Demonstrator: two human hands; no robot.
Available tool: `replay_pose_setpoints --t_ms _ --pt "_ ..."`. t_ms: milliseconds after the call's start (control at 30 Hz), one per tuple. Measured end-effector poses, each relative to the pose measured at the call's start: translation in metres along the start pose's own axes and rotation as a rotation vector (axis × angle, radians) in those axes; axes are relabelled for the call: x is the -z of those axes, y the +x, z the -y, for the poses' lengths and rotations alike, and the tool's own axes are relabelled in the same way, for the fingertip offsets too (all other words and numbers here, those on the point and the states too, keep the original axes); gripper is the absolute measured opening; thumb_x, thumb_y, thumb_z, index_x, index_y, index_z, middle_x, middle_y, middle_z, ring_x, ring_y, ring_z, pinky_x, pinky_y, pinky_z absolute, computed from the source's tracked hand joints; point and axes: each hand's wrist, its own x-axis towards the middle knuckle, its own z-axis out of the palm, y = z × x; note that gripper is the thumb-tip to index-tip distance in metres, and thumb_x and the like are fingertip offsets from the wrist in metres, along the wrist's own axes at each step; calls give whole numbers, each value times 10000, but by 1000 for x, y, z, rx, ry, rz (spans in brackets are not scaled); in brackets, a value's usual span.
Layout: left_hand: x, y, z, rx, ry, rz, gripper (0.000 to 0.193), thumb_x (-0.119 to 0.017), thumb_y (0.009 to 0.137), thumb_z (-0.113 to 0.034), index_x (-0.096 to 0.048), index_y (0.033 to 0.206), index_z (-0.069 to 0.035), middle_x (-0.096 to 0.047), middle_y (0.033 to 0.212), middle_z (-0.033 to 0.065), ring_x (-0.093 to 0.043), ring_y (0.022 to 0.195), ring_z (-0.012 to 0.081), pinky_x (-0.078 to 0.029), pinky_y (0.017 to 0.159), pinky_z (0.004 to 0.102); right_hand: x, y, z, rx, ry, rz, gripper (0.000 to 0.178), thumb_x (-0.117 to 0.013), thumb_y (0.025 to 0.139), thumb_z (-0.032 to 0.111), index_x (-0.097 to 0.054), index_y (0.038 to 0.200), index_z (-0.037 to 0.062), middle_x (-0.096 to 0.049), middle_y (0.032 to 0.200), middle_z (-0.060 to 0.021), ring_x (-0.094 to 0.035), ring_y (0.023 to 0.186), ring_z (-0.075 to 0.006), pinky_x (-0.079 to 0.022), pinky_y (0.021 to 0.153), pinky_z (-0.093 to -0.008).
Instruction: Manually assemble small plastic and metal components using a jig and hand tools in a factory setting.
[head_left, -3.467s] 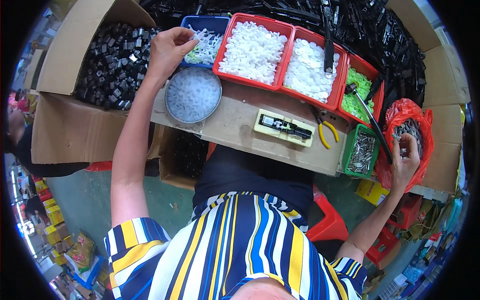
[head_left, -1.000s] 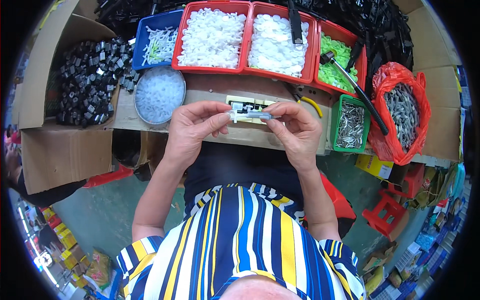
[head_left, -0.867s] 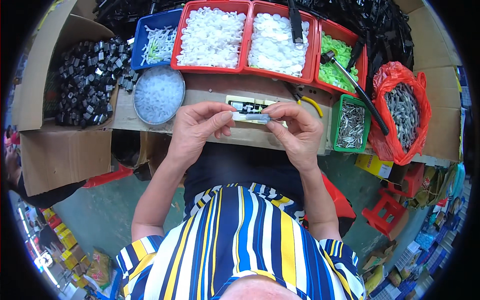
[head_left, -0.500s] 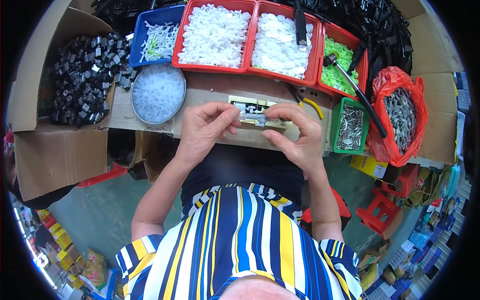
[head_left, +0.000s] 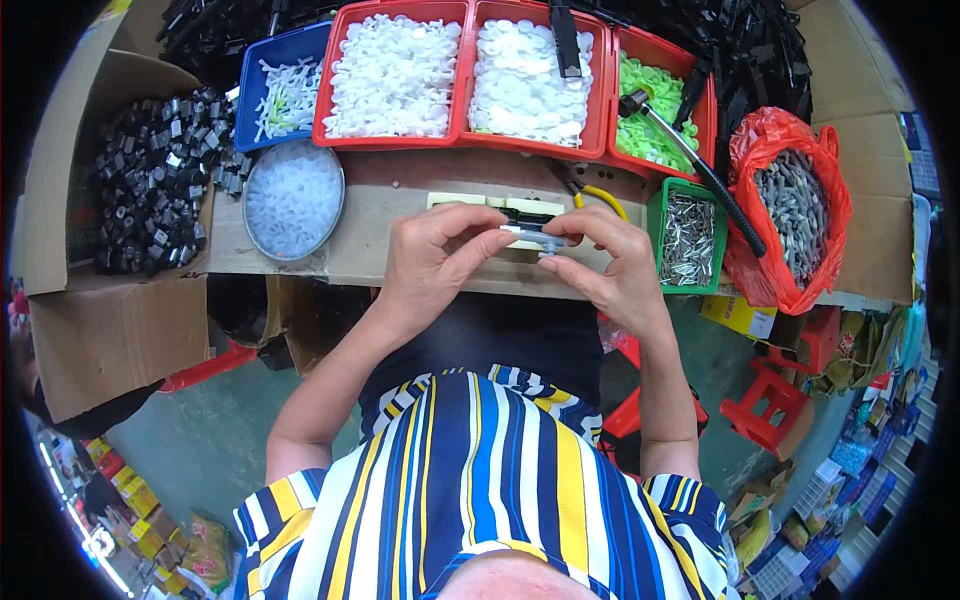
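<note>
Between my two hands is a small pale grey, partly see-through plastic piece (head_left: 538,239). My left hand (head_left: 428,262) pinches its left end with thumb and forefinger. At its right end, the thumb and forefinger of my right hand (head_left: 612,262) are closed on it. Just behind lies a cream-coloured block (head_left: 455,201) with a dark slot, partly covered by my fingers. Pliers with yellow handles (head_left: 605,199) rest on the bench to the right of the block.
Along the back stand red trays (head_left: 465,85) of white parts, a red tray of green parts (head_left: 640,150) and a blue tray (head_left: 247,95). Left are a round dish (head_left: 292,200) and black parts (head_left: 150,190). A hammer (head_left: 700,170) crosses a green tray (head_left: 655,235) beside a red bag (head_left: 745,270).
The grey piece and both hands have come away from over the cream block, shifting right relative to it. More of the block's dark slot now shows. The whole view has shifted slightly.
</note>
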Motion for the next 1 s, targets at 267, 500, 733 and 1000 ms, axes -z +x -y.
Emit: replay_pose_setpoints --t_ms 267,500,733,1000 --pt "6 12 10 -327 470 -108 267 -791 727 -57 -689 964 9 -597 889 112 -580 849 279 -481 717 382 1 9 -12 85 -291 -23 276 -780 751 84 -659 976 -22 -635 898 -124 -618 836 -285 -476 726 -375" --pt "1 15 13 -391 497 -86 249 -778 726 -40 -686 954 1 -575 899 109 -549 856 281 -473 725 381 -6 15 -8 81 -274 31 272 -764 758 107 -628 972 12 -563 878 -121 -556 858 -318 -446 763 -415" --pt "-5 21 22 -477 538 -66 221 -771 712 -59 -686 914 -32 -568 872 79 -547 845 256 -465 733 384 -12 12 -14 43 -201 -14 293 -765 750 75 -628 1002 19 -540 957 -118 -555 896 -292 -450 783 -394" --pt "-1 23 24 -448 490 -45 255 -789 701 -75 -695 934 -30 -582 888 83 -549 843 263 -463 740 381 -15 5 -29 77 -113 -95 304 -766 744 61 -644 1021 32 -523 956 -115 -563 913 -282 -449 791 -378"
